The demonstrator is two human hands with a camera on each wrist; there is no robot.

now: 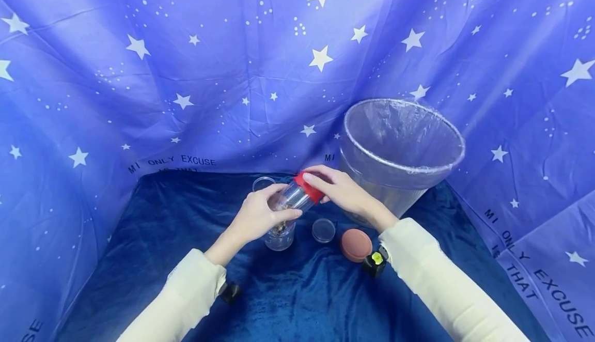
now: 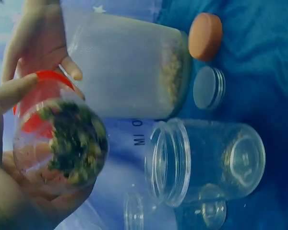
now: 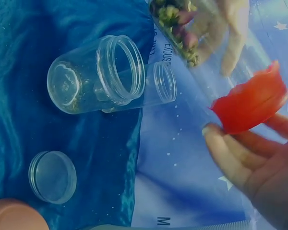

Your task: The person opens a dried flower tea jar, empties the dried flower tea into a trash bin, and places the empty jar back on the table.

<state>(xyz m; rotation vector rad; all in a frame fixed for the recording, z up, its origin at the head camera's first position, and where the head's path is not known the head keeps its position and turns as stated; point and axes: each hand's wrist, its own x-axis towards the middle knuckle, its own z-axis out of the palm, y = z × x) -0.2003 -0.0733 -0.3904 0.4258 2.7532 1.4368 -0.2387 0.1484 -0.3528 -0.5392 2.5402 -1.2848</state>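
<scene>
My left hand point(image 1: 258, 213) grips the lower part of a clear jar point(image 1: 294, 197), tilted, with dried flower buds point(image 2: 79, 141) gathered at its bottom end. A red cover point(image 1: 309, 187) wraps the jar's upper end, and my right hand point(image 1: 346, 195) holds it there with thumb and fingers. In the right wrist view the red cover point(image 3: 252, 103) has a ragged edge. Below the held jar stands an open clear jar point(image 2: 211, 163) with a few crumbs at its bottom. Behind that one is another clear open jar point(image 3: 149, 88).
A clear lid point(image 1: 323, 230) and a brownish-pink lid point(image 1: 356, 245) lie on the blue cloth point(image 1: 288, 300), right of the standing jar. A large mesh bin point(image 1: 390, 187) lined with clear plastic stands at the back right. Starry blue curtains point(image 1: 223, 47) hang around.
</scene>
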